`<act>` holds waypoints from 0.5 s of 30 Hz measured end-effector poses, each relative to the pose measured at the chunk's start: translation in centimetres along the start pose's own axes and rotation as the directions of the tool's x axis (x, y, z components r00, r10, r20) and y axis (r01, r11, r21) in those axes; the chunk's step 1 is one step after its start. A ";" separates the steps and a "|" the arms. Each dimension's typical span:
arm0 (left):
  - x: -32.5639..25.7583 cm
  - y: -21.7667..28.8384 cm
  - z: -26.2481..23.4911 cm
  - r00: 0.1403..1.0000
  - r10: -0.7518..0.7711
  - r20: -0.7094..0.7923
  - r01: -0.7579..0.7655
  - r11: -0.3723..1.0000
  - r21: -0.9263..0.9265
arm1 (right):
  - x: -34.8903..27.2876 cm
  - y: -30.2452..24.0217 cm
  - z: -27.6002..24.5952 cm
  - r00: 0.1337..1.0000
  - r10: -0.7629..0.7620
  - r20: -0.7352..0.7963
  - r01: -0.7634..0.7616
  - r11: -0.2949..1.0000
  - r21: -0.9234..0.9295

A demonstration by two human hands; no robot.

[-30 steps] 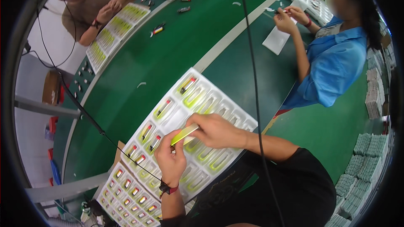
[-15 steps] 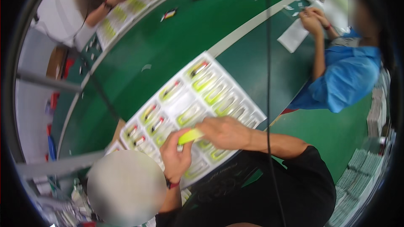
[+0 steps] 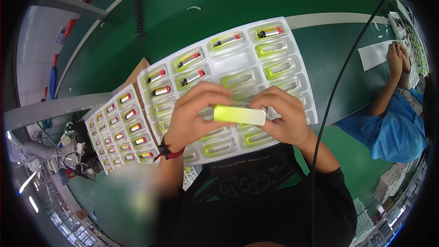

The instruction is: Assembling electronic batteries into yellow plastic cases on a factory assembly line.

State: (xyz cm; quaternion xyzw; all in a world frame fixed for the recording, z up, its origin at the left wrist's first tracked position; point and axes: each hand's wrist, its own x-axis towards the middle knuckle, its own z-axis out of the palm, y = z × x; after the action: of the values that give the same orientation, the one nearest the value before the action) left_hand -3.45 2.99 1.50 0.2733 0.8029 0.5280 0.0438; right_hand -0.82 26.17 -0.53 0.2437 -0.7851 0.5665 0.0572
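Observation:
A small rectangular case [image 3: 240, 115], yellow fading to whitish, lies nearly level between my hands above a white tray. My left hand [image 3: 197, 113] has its fingers bent around the yellow end. At the pale end, my right hand [image 3: 286, 115] grips with thumb and fingers. Below them, the white compartment tray [image 3: 232, 62] holds rows of clear yellow-tinted shells [image 3: 274, 49]. Several shells in its far and left parts contain a cylindrical cell [image 3: 270, 32] with red and black ends. My hands hide some middle compartments.
Another white tray [image 3: 122, 121] with rows of cells adjoins on the left, near a grey metal bar [image 3: 68, 109]. A black cable [image 3: 340, 77] hangs in front at right. At the green table [image 3: 183, 27], a co-worker in blue [image 3: 388, 128] works at far right.
The view has turned, and the person at the upper left is out of it. The case, tilted before, is now nearly level with one hand at each end.

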 end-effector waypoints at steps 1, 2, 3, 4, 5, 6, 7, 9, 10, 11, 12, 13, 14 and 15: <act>0.2 -0.1 -0.5 0.993 -0.077 0.092 0.085 0.994 -0.076 | 0.2 0.3 -0.3 0.987 0.131 0.095 -0.145 0.977 0.157; 0.2 -0.3 -0.8 0.971 -0.146 0.191 0.175 0.974 -0.142 | 0.2 0.9 -0.4 0.948 0.241 0.207 -0.295 0.909 0.294; 0.3 -0.5 -0.9 0.934 -0.205 0.294 0.268 0.943 -0.195 | 0.2 1.5 -0.6 0.887 0.323 0.329 -0.442 0.800 0.406; 0.3 -0.9 -0.4 0.919 -0.242 0.312 0.346 0.875 -0.340 | 0.3 2.1 -0.8 0.849 0.352 0.395 -0.512 0.732 0.449; 0.6 -1.7 -0.3 0.906 -0.278 0.319 0.384 0.856 -0.346 | 0.7 2.7 -1.2 0.805 0.407 0.432 -0.582 0.687 0.435; 0.9 -2.6 -0.5 0.892 -0.314 0.326 0.423 0.835 -0.352 | 1.4 3.2 -1.5 0.755 0.459 0.468 -0.647 0.638 0.418; 1.7 -3.2 -0.4 0.879 -0.342 0.333 0.453 0.817 -0.357 | 2.2 3.7 -2.0 0.705 0.506 0.497 -0.703 0.589 0.398; 3.2 -2.8 0.7 0.952 -0.290 0.096 0.299 0.950 -0.094 | 3.6 4.3 -2.1 0.782 0.553 0.286 -0.615 0.759 0.215; 4.0 -2.0 0.8 0.981 -0.195 0.016 0.191 0.973 0.128 | 4.2 4.9 -2.0 0.821 0.537 0.193 -0.561 0.822 0.100; 4.7 -1.4 0.9 0.996 -0.079 -0.046 0.090 0.933 0.349 | 4.7 5.5 -2.0 0.856 0.506 0.103 -0.506 0.862 -0.024; 5.1 -1.6 1.2 1.000 -0.014 0.007 0.009 0.908 0.418 | 5.0 6.0 -2.1 0.904 0.425 0.048 -0.423 0.904 -0.058; 5.0 -1.7 1.5 1.000 0.002 -0.002 -0.001 0.892 0.452 | 5.4 6.1 -2.1 0.932 0.357 0.059 -0.349 0.931 -0.112; 5.0 -1.9 1.6 1.000 0.017 -0.011 -0.010 0.874 0.486 | 5.7 6.1 -2.2 0.955 0.287 0.073 -0.272 0.948 -0.164; 5.2 -2.2 1.7 0.999 0.033 -0.019 -0.018 0.855 0.518 | 6.1 6.1 -2.3 0.972 0.217 0.090 -0.194 0.957 -0.214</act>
State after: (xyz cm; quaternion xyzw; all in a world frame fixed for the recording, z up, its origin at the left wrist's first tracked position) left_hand -8.06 6.29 -0.04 0.2784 0.9121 0.2968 -0.0493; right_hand -9.31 27.85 -2.76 0.1851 -0.8621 0.4712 -0.0219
